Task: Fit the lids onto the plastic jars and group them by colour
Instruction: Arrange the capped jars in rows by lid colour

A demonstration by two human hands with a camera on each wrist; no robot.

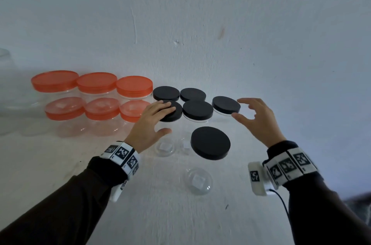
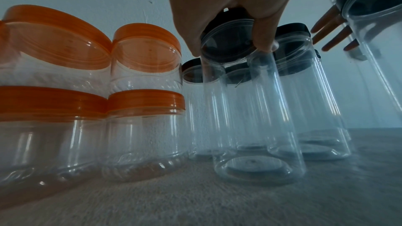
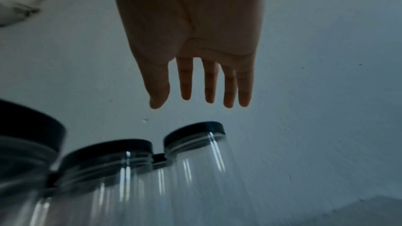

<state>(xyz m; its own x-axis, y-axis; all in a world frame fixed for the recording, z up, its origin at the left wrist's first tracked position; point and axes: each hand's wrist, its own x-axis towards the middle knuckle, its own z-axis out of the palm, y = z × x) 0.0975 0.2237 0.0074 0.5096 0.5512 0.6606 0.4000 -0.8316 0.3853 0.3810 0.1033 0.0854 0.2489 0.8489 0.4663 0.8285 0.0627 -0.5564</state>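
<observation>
Six clear jars with orange lids [image 1: 96,96] stand in two rows at the left. Right of them stand several tall clear jars with black lids [image 1: 197,110], and one more black-lidded jar [image 1: 210,143] sits nearer to me. My left hand [image 1: 168,117] holds the front-left black-lidded jar [image 2: 228,37], fingers over its lid and thumb at the near rim. In the left wrist view that jar leans. My right hand [image 1: 244,110] hovers with spread fingers beside the rightmost black-lidded jar [image 1: 226,105], holding nothing. In the right wrist view the right hand [image 3: 195,104] hangs above the black lids [image 3: 194,131].
A white wall [image 1: 200,24] rises directly behind the jars. The white tabletop [image 1: 160,214] stretches toward me. A faint clear container [image 1: 5,60] shows at the far left edge.
</observation>
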